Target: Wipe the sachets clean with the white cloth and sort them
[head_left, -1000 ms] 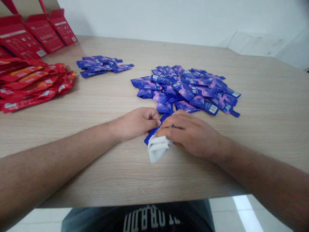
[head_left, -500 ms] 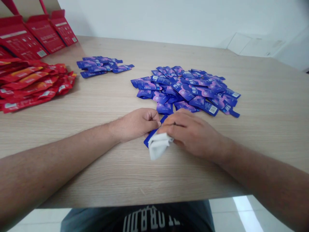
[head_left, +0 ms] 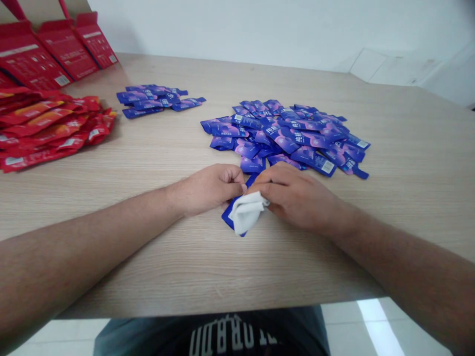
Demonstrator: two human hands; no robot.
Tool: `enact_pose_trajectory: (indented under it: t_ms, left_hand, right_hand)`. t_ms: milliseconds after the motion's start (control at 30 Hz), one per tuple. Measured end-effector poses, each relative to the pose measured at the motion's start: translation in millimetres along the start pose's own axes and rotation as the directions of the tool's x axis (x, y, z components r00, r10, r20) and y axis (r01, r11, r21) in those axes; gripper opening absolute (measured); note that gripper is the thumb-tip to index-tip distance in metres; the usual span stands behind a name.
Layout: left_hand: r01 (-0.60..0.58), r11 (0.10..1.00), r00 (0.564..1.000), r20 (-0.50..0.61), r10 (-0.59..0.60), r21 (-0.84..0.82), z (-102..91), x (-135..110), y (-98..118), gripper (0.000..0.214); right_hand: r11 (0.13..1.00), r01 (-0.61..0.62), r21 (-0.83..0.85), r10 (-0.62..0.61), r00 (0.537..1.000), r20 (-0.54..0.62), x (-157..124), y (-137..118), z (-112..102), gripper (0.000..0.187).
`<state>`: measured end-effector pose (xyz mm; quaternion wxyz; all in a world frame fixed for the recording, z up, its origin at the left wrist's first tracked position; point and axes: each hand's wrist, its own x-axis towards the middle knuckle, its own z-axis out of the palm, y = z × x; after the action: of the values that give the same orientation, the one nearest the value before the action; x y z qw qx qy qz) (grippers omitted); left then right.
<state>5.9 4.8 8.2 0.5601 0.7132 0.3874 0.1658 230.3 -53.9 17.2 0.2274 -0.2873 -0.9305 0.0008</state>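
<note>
A blue sachet (head_left: 230, 216) lies flat on the wooden table (head_left: 148, 257) in front of me. My left hand (head_left: 210, 189) is curled, its fingertips pinching the sachet's far edge. My right hand (head_left: 297, 197) is closed on a folded white cloth (head_left: 245, 212) that rests on top of the sachet. Most of the sachet is hidden under the cloth and my fingers. Just beyond both hands lies a large heap of blue and purple sachets (head_left: 293, 136).
A smaller row of blue sachets (head_left: 156, 99) lies at the back left. Red sachets (head_left: 48, 128) are piled at the left edge, with red cartons (head_left: 55, 49) standing behind them. The table's near edge runs just above my lap.
My right hand has drawn the white cloth up along the sachet, away from me, uncovering the sachet's near corner. My left hand has stayed in place.
</note>
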Motion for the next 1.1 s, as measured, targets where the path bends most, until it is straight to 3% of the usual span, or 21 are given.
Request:
enact_pose_trajectory:
  t_ms: [67, 200, 367, 500, 567, 667, 733, 800, 867, 967, 1033, 1067, 1100]
  left_hand:
    - [0.009, 1.000, 1.000, -0.005, -0.010, -0.009, 0.2, -0.2, 0.5, 0.008]
    - [-0.034, 0.999, 0.999, 0.018, 0.033, 0.021, -0.3, -0.1, 0.4, 0.008]
    - [0.019, 1.000, 1.000, -0.011, -0.019, -0.018, 0.4, -0.2, -0.8, 0.009]
    - [-0.015, 1.000, 1.000, 0.014, 0.015, -0.001, 1.4, -0.1, -2.1, 0.009]
    - [-0.007, 1.000, 1.000, 0.026, 0.007, -0.003, -2.5, -0.7, -0.7, 0.011]
    - [0.004, 1.000, 0.999, 0.034, -0.005, 0.025, -22.1, -5.4, 6.9, 0.014]
    - [-0.015, 0.996, 1.000, 0.028, 0.012, 0.083, -45.8, -11.6, 16.1, 0.017]
    - [-0.048, 0.969, 0.998, -0.019, 0.054, 0.244, -75.7, -17.6, 27.5, 0.018]
    - [-0.025, 0.848, 0.988, -0.119, 0.103, 0.529, -109.1, -19.5, 38.8, 0.018]
    - [0.206, 0.443, 0.922, -0.325, 0.210, 0.872, -158.5, -10.8, 51.5, 0.020]
    - [0.371, 0.262, 0.821, -0.447, 0.355, 0.891, -186.4, -1.1, 55.9, 0.028]
    - [0.453, 0.240, 0.756, -0.512, 0.406, 0.859, -197.5, 3.2, 56.8, 0.033]
    - [0.489, 0.235, 0.727, -0.542, 0.422, 0.840, -206.4, 6.3, 56.8, 0.038]
  right_hand:
    - [1.000, -0.025, -0.013, 0.025, 0.999, -0.024, 0.3, -0.4, -0.1, 0.021]
    - [0.993, 0.108, 0.047, -0.111, 0.992, 0.067, 0.8, -2.5, -0.4, 0.026]
    - [0.998, -0.059, 0.003, 0.059, 0.998, -0.013, 0.0, 4.5, 1.7, 0.019]
    - [0.998, 0.036, 0.059, -0.037, 0.999, 0.029, -0.7, 1.8, 2.5, 0.024]
    - [0.998, -0.004, 0.067, 0.005, 1.000, -0.019, -2.6, 5.9, 2.1, 0.022]
    - [0.984, -0.160, 0.078, 0.171, 0.973, -0.157, -5.7, 20.7, 1.6, 0.018]
    - [0.973, -0.211, 0.089, 0.224, 0.957, -0.184, -6.3, 28.6, 2.0, 0.017]
    - [0.975, -0.205, 0.087, 0.217, 0.964, -0.156, -5.3, 30.1, 3.5, 0.015]
    - [0.981, -0.176, 0.079, 0.184, 0.977, -0.110, -3.7, 26.4, 5.6, 0.015]
    - [0.986, -0.145, 0.081, 0.150, 0.987, -0.062, -1.4, 20.0, 8.8, 0.018]
    - [0.986, -0.139, 0.095, 0.144, 0.988, -0.052, -0.5, 18.7, 10.3, 0.019]
    - [0.985, -0.139, 0.101, 0.144, 0.989, -0.046, -0.2, 19.0, 10.8, 0.019]
    - [0.984, -0.141, 0.105, 0.145, 0.989, -0.036, 0.0, 19.5, 11.0, 0.018]
